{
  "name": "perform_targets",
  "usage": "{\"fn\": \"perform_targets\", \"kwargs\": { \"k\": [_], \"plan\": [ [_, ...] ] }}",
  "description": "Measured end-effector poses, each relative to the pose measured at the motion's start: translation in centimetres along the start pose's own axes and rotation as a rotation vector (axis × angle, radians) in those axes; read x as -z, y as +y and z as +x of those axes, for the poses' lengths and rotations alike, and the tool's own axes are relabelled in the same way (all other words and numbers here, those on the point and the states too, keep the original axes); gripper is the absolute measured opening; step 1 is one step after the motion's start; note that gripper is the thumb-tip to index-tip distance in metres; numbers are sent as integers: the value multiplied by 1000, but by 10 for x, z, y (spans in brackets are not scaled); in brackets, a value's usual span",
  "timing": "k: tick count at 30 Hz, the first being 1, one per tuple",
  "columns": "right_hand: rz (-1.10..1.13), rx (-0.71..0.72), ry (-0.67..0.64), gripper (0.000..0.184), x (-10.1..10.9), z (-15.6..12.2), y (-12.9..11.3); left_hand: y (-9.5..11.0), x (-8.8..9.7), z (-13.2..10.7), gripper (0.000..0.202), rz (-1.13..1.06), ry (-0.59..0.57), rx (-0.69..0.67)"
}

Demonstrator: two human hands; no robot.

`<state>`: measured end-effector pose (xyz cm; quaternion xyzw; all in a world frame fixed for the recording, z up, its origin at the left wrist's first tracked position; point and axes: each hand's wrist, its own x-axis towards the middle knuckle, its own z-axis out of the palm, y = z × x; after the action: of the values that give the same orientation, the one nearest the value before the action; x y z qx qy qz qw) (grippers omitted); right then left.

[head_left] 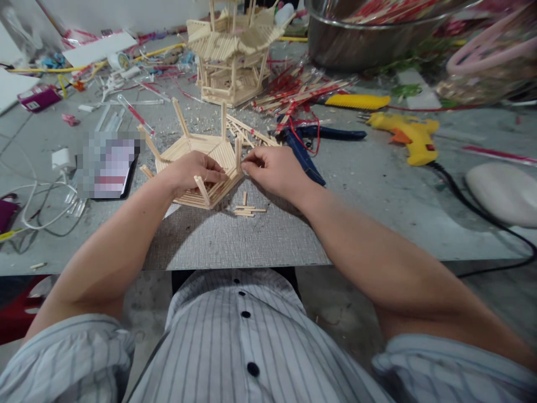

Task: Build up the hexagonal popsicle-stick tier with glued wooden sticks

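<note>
A six-sided wooden stick base (168,158) with upright posts at its corners sits on the table before me. My left hand (195,170) reaches over its floor, fingers bent together near the right side; what they grip, if anything, is hidden. On the outer side, my right hand (271,168) has thumb and forefinger pinched beside the right corner post (238,152). Anything between those fingertips is too small to make out. Several short cut sticks (250,211) lie just in front of the base.
Blue-handled pliers (300,151) and a yellow hot glue gun (413,137) lie to the right. Behind stand a wooden stick pavilion (235,61) and a metal basin (348,42). A phone (113,168) with cables nearby lies at left. Loose sticks (251,131) are scattered behind the base.
</note>
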<state>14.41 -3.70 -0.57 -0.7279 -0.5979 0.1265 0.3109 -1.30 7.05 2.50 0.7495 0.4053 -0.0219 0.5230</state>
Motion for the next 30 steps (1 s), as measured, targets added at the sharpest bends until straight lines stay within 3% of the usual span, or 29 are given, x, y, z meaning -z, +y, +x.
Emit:
{"fn": "perform_targets", "kwargs": {
  "k": [7, 16, 20, 23, 30],
  "plan": [
    [2, -66, 125, 19, 14, 2, 1, -3, 2, 3, 9, -15, -15, -1],
    [-8, -59, 151, 19, 14, 4, 4, -5, 4, 4, 9, 45, -37, -33],
    [-77, -86, 178, 19, 27, 6, 8, -7, 5, 5, 10, 41, -42, -38],
    [-198, -154, 204, 18, 43, 8, 25, -7, 5, 5, 9, 37, -46, -35],
    [-390, -355, 213, 26, 68, 9, 90, -6, 4, 4, 10, 54, -34, -54]
  ]
}}
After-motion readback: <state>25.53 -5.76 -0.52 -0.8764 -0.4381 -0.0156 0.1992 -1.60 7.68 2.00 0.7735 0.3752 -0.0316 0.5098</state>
